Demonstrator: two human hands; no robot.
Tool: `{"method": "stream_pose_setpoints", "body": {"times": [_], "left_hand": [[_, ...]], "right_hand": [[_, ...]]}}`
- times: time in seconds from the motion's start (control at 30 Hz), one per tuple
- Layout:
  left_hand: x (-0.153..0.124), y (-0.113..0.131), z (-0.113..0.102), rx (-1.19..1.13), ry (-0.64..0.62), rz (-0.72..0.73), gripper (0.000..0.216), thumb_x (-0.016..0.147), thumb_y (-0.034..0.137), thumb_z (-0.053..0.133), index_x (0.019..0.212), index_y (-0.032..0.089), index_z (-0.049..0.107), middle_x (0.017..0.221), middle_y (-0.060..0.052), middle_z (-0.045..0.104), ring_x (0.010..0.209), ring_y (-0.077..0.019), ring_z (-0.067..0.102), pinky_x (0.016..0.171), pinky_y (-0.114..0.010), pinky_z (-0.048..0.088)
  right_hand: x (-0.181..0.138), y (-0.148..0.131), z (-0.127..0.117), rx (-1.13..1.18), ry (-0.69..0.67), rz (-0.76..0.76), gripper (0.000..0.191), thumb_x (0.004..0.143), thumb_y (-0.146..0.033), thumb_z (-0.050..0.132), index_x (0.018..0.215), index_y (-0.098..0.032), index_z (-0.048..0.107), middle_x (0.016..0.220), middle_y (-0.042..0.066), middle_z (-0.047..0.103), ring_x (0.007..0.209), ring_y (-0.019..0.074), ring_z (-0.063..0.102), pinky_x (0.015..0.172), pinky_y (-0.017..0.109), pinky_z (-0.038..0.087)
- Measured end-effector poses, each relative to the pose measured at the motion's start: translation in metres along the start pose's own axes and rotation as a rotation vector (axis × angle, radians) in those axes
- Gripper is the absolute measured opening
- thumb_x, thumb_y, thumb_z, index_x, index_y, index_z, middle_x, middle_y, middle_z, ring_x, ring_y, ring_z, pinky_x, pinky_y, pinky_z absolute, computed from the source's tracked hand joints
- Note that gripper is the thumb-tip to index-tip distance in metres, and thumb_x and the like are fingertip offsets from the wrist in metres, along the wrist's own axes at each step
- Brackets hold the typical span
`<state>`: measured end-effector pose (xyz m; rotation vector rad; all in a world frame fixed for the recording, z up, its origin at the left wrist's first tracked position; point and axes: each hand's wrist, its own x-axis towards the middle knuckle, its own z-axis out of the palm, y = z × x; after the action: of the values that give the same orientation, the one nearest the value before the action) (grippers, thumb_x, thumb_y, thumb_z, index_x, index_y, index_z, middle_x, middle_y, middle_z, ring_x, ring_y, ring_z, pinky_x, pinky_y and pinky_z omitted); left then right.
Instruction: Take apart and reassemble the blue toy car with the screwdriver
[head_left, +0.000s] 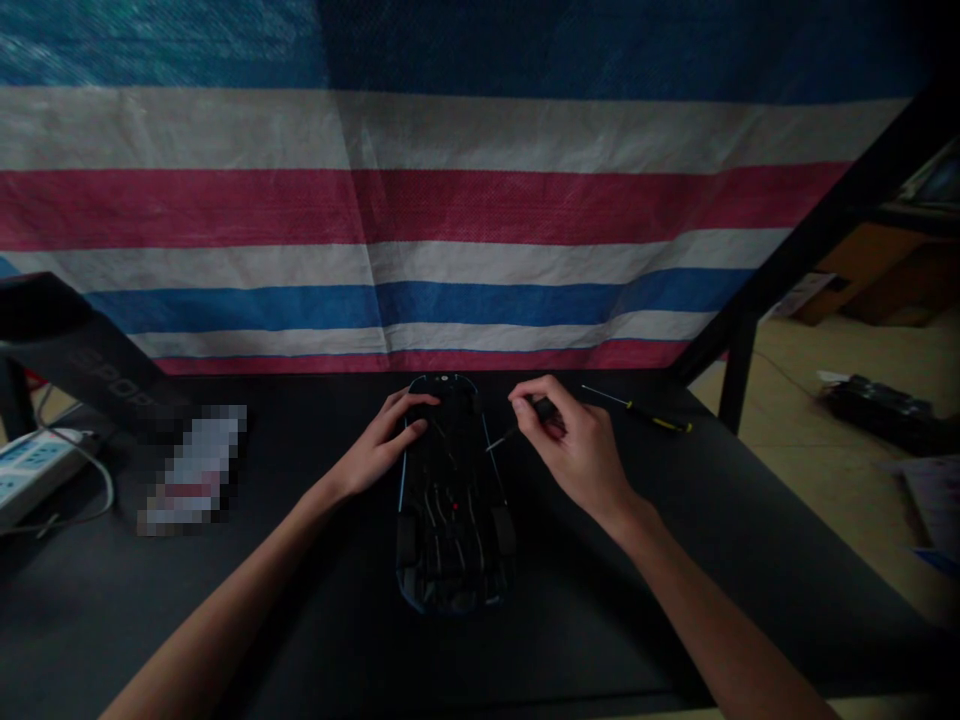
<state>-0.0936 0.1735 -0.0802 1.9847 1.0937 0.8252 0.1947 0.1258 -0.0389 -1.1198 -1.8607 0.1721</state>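
Observation:
A toy car point(454, 500) lies upside down on the black table, its dark underside and wheels facing up. My left hand point(386, 435) grips its far left side, thumb and fingers curled over the edge. My right hand point(570, 430) is closed round the dark handle of a screwdriver point(504, 438). The metal shaft points left, its tip at the car's right edge; whether it touches the car I cannot tell. Beyond my right hand lies a second screwdriver point(646, 415) with a black and yellow handle.
A striped plastic sheet point(450, 210) hangs behind the black table point(322, 620). To the left are a white power strip point(37, 460) with a cable, a dark box point(105, 350) and a blurred-out object point(199, 470). A black frame post point(739, 375) stands at the right.

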Motion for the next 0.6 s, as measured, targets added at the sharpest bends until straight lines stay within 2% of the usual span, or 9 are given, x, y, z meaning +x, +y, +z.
{"method": "stream_pose_setpoints", "body": {"times": [0.13, 0.23, 0.3, 0.37, 0.43, 0.53, 0.6], "left_hand": [[0.0, -0.001, -0.0005, -0.015, -0.003, -0.001, 0.041, 0.107, 0.052, 0.051, 0.142, 0.032, 0.061, 0.159, -0.008, 0.051, 0.16, -0.0325, 0.036, 0.136, -0.056, 0.018], [-0.0001, -0.0016, -0.0007, -0.005, -0.003, 0.0, 0.042, 0.107, 0.053, 0.051, 0.142, 0.032, 0.061, 0.157, -0.007, 0.054, 0.16, -0.0337, 0.035, 0.137, -0.058, 0.016], [0.0, -0.0018, -0.0007, -0.001, -0.006, -0.004, 0.043, 0.107, 0.054, 0.051, 0.143, 0.032, 0.061, 0.157, -0.007, 0.054, 0.16, -0.034, 0.035, 0.137, -0.058, 0.017], [0.0003, -0.0022, -0.0005, -0.001, -0.005, -0.004, 0.043, 0.107, 0.054, 0.051, 0.143, 0.032, 0.061, 0.158, -0.007, 0.053, 0.161, -0.0334, 0.034, 0.137, -0.057, 0.017], [0.0007, -0.0027, -0.0001, 0.001, -0.001, 0.0, 0.043, 0.107, 0.054, 0.051, 0.142, 0.032, 0.061, 0.158, -0.007, 0.053, 0.161, -0.0324, 0.033, 0.137, -0.055, 0.017], [0.0009, -0.0036, 0.0005, 0.0, -0.002, 0.004, 0.042, 0.107, 0.053, 0.051, 0.142, 0.031, 0.061, 0.159, -0.008, 0.051, 0.161, -0.0312, 0.034, 0.137, -0.053, 0.016], [0.0009, -0.004, 0.0007, -0.004, -0.006, 0.005, 0.042, 0.108, 0.053, 0.05, 0.143, 0.032, 0.06, 0.158, -0.008, 0.051, 0.16, -0.0312, 0.036, 0.137, -0.053, 0.018]], "right_hand": [[-0.0001, 0.0001, 0.0006, -0.013, 0.004, -0.074, 0.019, 0.103, -0.026, 0.053, 0.119, -0.025, 0.063, 0.098, 0.003, 0.071, 0.084, 0.0193, 0.068, 0.082, 0.035, 0.055], [-0.0001, -0.0005, 0.0015, -0.021, 0.009, -0.051, 0.01, 0.105, -0.029, 0.056, 0.109, -0.027, 0.064, 0.095, 0.002, 0.072, 0.078, 0.0178, 0.067, 0.074, 0.033, 0.054], [0.0, -0.0004, 0.0018, -0.004, 0.019, -0.054, 0.009, 0.105, -0.027, 0.055, 0.11, -0.027, 0.063, 0.095, 0.002, 0.072, 0.079, 0.0178, 0.067, 0.072, 0.031, 0.053], [0.0001, -0.0002, 0.0016, 0.006, 0.026, -0.094, 0.016, 0.103, -0.024, 0.054, 0.117, -0.026, 0.062, 0.104, 0.004, 0.072, 0.09, 0.0203, 0.068, 0.08, 0.034, 0.055], [0.0003, -0.0004, 0.001, 0.006, 0.018, -0.121, 0.018, 0.103, -0.024, 0.052, 0.119, -0.025, 0.062, 0.107, 0.005, 0.073, 0.093, 0.0211, 0.068, 0.086, 0.037, 0.055], [0.0011, -0.0015, 0.0, 0.009, 0.017, -0.077, 0.013, 0.107, -0.026, 0.052, 0.109, -0.026, 0.064, 0.097, 0.002, 0.073, 0.082, 0.0184, 0.067, 0.076, 0.033, 0.054], [0.0021, -0.0022, -0.0004, 0.01, 0.044, -0.077, 0.013, 0.106, -0.024, 0.052, 0.109, -0.026, 0.064, 0.097, 0.003, 0.074, 0.083, 0.0186, 0.068, 0.074, 0.032, 0.053]]}}
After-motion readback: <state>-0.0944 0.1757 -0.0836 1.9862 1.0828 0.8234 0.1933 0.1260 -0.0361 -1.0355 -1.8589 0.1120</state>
